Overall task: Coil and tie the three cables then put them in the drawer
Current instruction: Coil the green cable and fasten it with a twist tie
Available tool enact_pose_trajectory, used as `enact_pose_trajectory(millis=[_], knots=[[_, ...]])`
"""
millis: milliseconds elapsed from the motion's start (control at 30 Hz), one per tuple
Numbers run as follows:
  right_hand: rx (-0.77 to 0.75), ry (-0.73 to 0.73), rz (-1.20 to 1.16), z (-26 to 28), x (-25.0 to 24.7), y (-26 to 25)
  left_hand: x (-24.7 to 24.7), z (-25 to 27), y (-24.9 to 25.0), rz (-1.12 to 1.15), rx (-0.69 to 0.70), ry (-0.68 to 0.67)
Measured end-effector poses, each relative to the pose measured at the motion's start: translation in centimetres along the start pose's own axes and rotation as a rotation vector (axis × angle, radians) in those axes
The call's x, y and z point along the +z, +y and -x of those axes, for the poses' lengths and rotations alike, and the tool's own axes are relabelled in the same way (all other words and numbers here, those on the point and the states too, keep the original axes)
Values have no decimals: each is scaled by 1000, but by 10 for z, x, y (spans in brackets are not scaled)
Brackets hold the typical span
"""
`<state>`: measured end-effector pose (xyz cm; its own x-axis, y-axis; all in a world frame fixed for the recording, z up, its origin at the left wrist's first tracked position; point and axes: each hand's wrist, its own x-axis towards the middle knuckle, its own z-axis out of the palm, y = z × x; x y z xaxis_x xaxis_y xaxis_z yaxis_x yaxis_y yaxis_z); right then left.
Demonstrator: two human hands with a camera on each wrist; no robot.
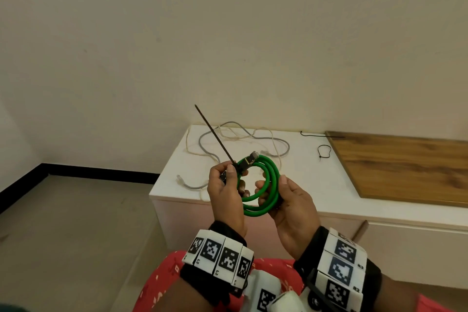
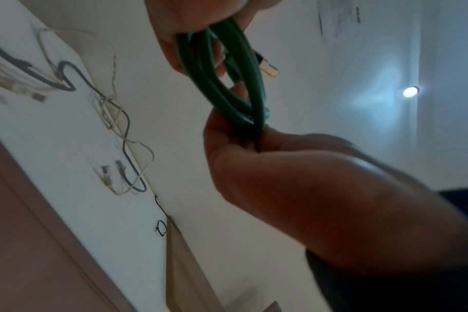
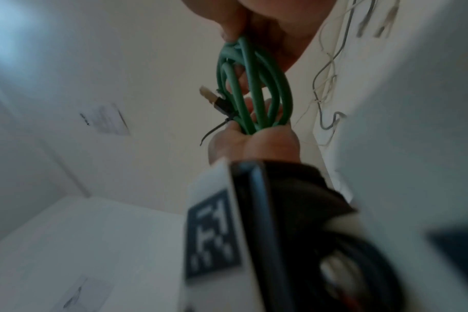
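A green cable [image 1: 272, 177] is wound into a small coil and held between both hands above the cabinet's front edge. My left hand [image 1: 224, 187] grips the coil's left side, where a black zip tie [image 1: 215, 134] wraps it; the tie's long tail points up and left. One plug [image 1: 253, 155] sticks out at the coil's top. My right hand [image 1: 291, 200] holds the coil's right side with fingers through the loop. The left wrist view shows the green cable [image 2: 195, 69] between the left hand [image 2: 294, 179] and right hand [image 2: 195, 14]. The right wrist view shows the zip tie [image 3: 217, 128].
A grey cable [image 1: 287, 145] and a cream cable [image 1: 188, 139] lie loose and tangled on the white cabinet top [image 1: 304, 185]. A looped black zip tie [image 1: 324, 152] and a straight one [image 1: 321, 135] lie beside a wooden board [image 1: 405, 167]. Drawer fronts [image 1: 417, 248] sit below.
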<state>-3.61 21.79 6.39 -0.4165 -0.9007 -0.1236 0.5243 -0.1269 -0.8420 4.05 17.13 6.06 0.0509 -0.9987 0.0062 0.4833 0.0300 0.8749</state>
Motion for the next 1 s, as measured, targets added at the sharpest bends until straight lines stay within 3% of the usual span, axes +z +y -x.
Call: enact_pose_trajectory(millis=[200, 300, 400, 533, 700, 867, 1000], knots=[[-16, -77, 22, 4, 1, 3, -2, -2, 0, 0, -37, 0], [-71, -140, 145, 9, 4, 11, -4, -6, 0, 13, -40, 41], [-65, -111, 297, 7, 1, 10, -7, -11, 1, 21, -24, 32], [31, -101, 293, -2, -7, -1, -12, -15, 2, -46, -41, -67], [122, -163, 250, -11, -13, -9, -21, -26, 16, -331, -100, -298], [209, -224, 312, -15, -17, -14, -25, -30, 18, -341, -130, -296], [177, -228, 336, -19, -20, -19, -24, -29, 13, -314, -166, -293]])
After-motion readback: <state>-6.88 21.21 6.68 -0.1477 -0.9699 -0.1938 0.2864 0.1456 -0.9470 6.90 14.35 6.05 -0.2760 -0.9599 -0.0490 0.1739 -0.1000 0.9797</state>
